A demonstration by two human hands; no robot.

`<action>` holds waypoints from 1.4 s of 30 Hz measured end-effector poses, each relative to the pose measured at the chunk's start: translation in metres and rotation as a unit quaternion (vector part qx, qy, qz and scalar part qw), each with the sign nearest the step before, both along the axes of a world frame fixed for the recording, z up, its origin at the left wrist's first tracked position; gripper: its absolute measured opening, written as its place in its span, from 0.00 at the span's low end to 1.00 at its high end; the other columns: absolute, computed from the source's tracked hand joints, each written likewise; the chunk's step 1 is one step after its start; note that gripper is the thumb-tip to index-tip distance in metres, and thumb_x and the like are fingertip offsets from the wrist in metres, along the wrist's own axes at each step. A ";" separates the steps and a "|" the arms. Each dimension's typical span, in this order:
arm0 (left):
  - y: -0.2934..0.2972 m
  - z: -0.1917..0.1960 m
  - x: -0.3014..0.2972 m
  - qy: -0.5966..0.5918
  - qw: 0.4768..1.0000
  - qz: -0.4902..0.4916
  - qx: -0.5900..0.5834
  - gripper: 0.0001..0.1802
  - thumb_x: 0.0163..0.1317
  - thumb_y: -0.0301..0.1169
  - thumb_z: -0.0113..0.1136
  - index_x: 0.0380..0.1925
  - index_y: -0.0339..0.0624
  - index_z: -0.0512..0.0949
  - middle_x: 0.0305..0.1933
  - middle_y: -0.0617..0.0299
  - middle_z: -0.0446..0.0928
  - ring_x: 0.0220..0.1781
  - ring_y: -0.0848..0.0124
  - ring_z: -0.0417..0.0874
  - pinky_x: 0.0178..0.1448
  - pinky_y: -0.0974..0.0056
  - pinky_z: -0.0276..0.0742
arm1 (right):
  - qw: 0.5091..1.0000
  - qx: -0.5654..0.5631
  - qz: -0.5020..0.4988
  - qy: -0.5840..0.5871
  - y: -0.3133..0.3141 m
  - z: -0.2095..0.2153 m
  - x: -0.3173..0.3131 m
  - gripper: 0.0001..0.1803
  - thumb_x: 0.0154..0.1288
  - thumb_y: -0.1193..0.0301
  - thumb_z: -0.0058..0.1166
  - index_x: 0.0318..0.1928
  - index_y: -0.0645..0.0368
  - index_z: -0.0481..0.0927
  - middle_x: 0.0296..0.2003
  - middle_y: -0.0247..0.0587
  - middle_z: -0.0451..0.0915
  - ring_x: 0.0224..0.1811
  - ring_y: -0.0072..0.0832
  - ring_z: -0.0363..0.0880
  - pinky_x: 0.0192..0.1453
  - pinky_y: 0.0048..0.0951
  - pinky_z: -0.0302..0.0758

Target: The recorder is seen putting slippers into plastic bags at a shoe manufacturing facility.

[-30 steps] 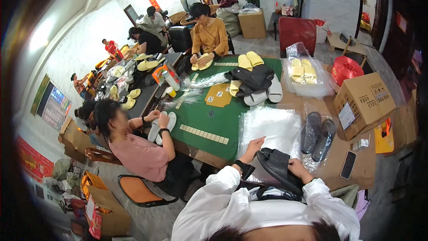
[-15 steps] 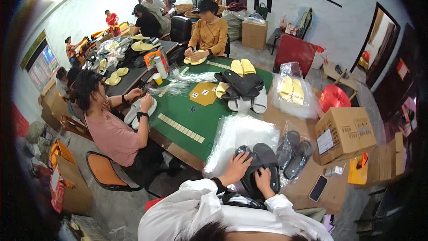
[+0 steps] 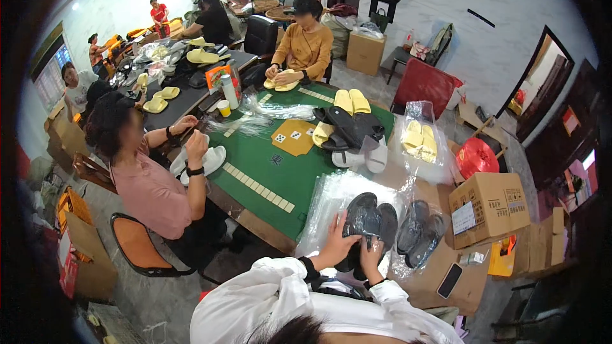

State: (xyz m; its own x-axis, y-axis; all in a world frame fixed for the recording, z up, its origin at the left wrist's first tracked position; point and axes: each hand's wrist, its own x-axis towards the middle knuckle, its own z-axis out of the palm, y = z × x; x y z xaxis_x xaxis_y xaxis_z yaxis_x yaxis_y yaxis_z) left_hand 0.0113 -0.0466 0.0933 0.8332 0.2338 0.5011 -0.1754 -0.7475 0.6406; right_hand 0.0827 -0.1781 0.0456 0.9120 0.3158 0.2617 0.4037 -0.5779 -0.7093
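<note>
A pair of black slide slippers (image 3: pixel 387 220) lies close together in front of me, over a stack of clear plastic bags (image 3: pixel 319 213). My left hand (image 3: pixel 335 246) is closed round the near left side of the pair, thumb across the left slipper. Beside it, my right hand (image 3: pixel 371 258) grips the near part of the pair, its fingertips close to the left thumb. The left slipper has a shiny surface; I cannot tell whether film covers it. Just right of them rests another black pair (image 3: pixel 413 226) in clear plastic.
A phone (image 3: pixel 450 280) and a cardboard box (image 3: pixel 491 207) are at the right. Yellow slippers in a clear bag (image 3: pixel 419 140) and a slipper pile (image 3: pixel 347 127) stand farther back. Two co-workers, in pink (image 3: pixel 150 181) and in orange (image 3: pixel 305 48), handle slippers at the green table (image 3: pixel 255 169).
My left hand has shifted from the slippers' upper left to their near left side, closer to my right hand. The pair has turned slightly. The co-worker in pink has raised their hands.
</note>
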 end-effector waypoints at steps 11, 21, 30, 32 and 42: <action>0.078 0.005 0.000 0.131 0.950 -0.180 -0.218 0.23 0.62 0.25 0.44 0.57 0.60 0.65 0.66 0.35 0.39 0.68 0.42 0.45 0.62 0.56 0.58 | 0.994 0.051 -0.098 -0.018 0.081 0.006 -0.006 0.19 0.60 0.66 0.47 0.45 0.70 0.70 0.38 0.61 0.69 0.42 0.51 0.65 0.47 0.43 0.61; 0.122 0.004 0.009 0.248 0.893 -0.347 -0.143 0.39 0.48 0.11 0.44 0.60 0.59 0.61 0.66 0.38 0.44 0.67 0.47 0.49 0.65 0.60 0.56 | 0.912 -0.156 -0.380 -0.019 0.114 0.030 0.038 0.26 0.57 0.65 0.48 0.53 0.66 0.65 0.36 0.65 0.71 0.41 0.53 0.70 0.45 0.45 0.64; 0.094 -0.063 0.025 0.293 0.763 -0.395 -0.419 0.28 0.53 0.19 0.53 0.57 0.43 0.65 0.54 0.49 0.69 0.46 0.68 0.74 0.52 0.68 0.69 | 0.990 -0.115 -0.045 0.067 0.094 0.025 0.029 0.20 0.54 0.70 0.51 0.49 0.60 0.73 0.51 0.56 0.68 0.49 0.49 0.68 0.53 0.38 0.66; 0.091 -0.050 0.030 0.267 0.765 -0.410 -0.419 0.21 0.55 0.22 0.55 0.50 0.36 0.71 0.50 0.54 0.74 0.44 0.73 0.73 0.50 0.69 0.70 | 0.985 -0.013 -0.089 0.146 0.064 0.011 0.010 0.16 0.56 0.69 0.50 0.45 0.60 0.75 0.45 0.52 0.73 0.46 0.44 0.71 0.50 0.37 0.67; 0.063 0.019 0.066 0.303 0.765 -0.347 -0.449 0.26 0.56 0.21 0.54 0.57 0.39 0.65 0.53 0.59 0.71 0.42 0.79 0.73 0.45 0.75 0.71 | 0.832 0.218 -0.462 0.215 0.003 0.009 -0.077 0.34 0.56 0.57 0.57 0.55 0.67 0.60 0.50 0.52 0.64 0.49 0.31 0.65 0.46 0.31 0.65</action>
State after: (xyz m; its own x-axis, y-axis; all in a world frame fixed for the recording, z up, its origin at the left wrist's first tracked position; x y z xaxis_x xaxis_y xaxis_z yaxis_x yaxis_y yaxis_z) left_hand 0.0777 0.0164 0.1126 0.9289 -0.3469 -0.1296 0.2021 0.1817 0.9624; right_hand 0.0061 -0.1748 0.0551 0.7521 -0.6114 -0.2462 -0.4161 -0.1509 -0.8967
